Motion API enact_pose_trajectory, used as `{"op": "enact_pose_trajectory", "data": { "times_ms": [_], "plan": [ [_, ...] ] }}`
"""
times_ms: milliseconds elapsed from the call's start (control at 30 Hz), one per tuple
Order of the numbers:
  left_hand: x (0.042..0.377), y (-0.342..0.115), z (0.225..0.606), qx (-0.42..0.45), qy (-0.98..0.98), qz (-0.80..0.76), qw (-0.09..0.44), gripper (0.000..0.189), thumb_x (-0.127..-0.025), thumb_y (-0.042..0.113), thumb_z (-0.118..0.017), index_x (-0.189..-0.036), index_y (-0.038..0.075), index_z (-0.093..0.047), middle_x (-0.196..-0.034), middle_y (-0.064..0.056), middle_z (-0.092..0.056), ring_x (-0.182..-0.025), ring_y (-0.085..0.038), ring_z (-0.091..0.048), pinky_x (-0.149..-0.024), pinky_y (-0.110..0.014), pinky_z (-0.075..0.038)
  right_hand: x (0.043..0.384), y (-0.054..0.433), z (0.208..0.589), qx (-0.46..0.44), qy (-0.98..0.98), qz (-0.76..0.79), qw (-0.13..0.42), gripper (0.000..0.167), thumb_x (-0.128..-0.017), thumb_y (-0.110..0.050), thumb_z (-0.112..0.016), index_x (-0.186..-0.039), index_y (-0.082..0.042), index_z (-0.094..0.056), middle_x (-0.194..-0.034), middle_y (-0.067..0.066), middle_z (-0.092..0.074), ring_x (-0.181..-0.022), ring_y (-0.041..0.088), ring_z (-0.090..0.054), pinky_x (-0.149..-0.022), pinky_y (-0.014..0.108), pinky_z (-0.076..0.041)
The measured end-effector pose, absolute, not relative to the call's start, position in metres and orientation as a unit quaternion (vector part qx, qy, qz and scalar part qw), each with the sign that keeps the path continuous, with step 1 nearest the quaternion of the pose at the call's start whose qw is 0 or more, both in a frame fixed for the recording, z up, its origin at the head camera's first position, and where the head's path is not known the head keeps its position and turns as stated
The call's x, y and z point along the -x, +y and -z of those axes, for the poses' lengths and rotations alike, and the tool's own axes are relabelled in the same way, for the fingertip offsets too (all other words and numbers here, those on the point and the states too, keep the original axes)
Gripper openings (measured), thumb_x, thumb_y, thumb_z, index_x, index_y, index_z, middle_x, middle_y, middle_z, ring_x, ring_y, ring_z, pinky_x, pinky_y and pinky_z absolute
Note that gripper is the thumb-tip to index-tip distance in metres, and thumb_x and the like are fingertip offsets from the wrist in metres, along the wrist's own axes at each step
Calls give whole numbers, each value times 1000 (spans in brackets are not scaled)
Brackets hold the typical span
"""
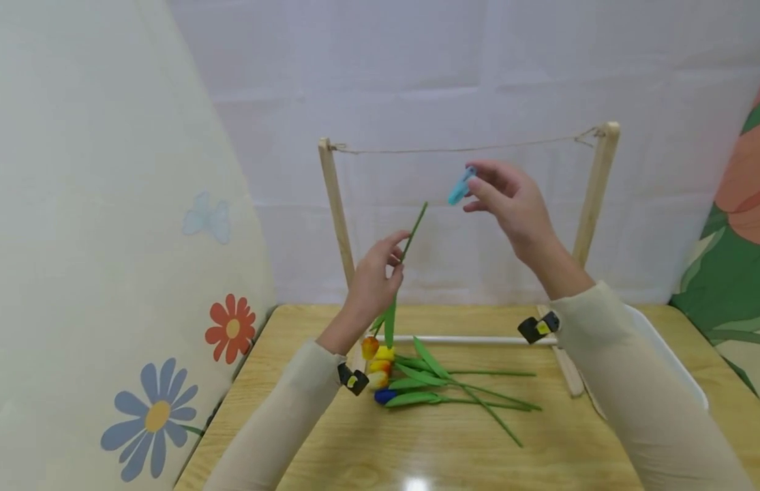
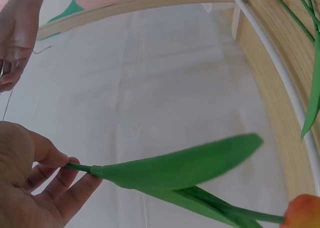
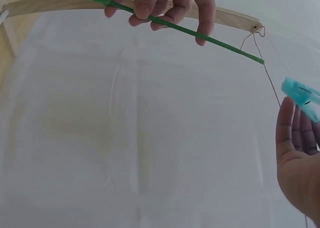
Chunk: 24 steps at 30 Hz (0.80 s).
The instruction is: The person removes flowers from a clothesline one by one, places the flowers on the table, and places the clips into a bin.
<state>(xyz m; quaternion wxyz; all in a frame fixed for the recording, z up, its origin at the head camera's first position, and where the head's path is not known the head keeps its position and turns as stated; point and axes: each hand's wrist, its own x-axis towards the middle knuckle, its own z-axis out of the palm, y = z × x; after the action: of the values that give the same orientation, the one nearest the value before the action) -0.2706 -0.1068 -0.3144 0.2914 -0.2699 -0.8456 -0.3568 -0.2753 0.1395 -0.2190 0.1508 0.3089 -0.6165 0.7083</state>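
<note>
My left hand [image 1: 375, 276] pinches the green stem of an artificial tulip [image 2: 175, 168], its orange-yellow bloom hanging down and the bare stem end pointing up. In the head view that stem end stands below a thin string [image 1: 416, 151] tied between two wooden posts. Higher and to the right, my right hand [image 1: 508, 201] pinches a light blue clothespin [image 1: 461, 187] between thumb and fingers, just under the string. The right wrist view shows the clothespin [image 3: 302, 98] apart from the stem. Several more tulips [image 1: 447, 389], with yellow, orange, white and blue blooms, lie on the table.
The wooden frame has a left post [image 1: 337, 211], a right post [image 1: 596, 194] and a white bar [image 1: 472, 339] low between them. A white tray [image 1: 668, 354] sits at the table's right, partly behind my right forearm. A white cloth [image 1: 478, 82] hangs behind.
</note>
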Motion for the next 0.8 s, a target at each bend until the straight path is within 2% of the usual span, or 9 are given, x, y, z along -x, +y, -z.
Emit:
{"op": "enact_pose_trajectory", "data": {
  "times_ms": [333, 567, 800],
  "plan": [
    [265, -103, 320, 270, -856, 342, 279, 58, -88, -14, -65, -141, 7, -54, -103, -16, -66, -89, -29, -69, -74, -40, -60, 266, 165, 240, -294, -628, -703, 160, 25, -100, -10, -64, -124, -5, -67, -100, 4, -69, -89, 17, -66, -79, 25, -59],
    [264, -98, 322, 271, -863, 340, 258, 59, -90, -12, -65, -143, 10, -53, -106, -14, -65, -90, -27, -69, -71, -34, -61, 261, 178, 253, -285, -612, -718, 170, 19, -99, -4, -63, -115, -9, -71, -95, 3, -70, -80, 14, -67, -75, 23, -60],
    [261, -96, 326, 275, -867, 328, 255, 59, -90, -13, -64, -143, 10, -53, -105, -14, -66, -89, -25, -70, -73, -32, -61, 257, 188, 270, -282, -609, -721, 172, 21, -99, 0, -61, -113, -12, -72, -94, 3, -69, -80, 13, -66, -75, 23, -59]
  ]
}}
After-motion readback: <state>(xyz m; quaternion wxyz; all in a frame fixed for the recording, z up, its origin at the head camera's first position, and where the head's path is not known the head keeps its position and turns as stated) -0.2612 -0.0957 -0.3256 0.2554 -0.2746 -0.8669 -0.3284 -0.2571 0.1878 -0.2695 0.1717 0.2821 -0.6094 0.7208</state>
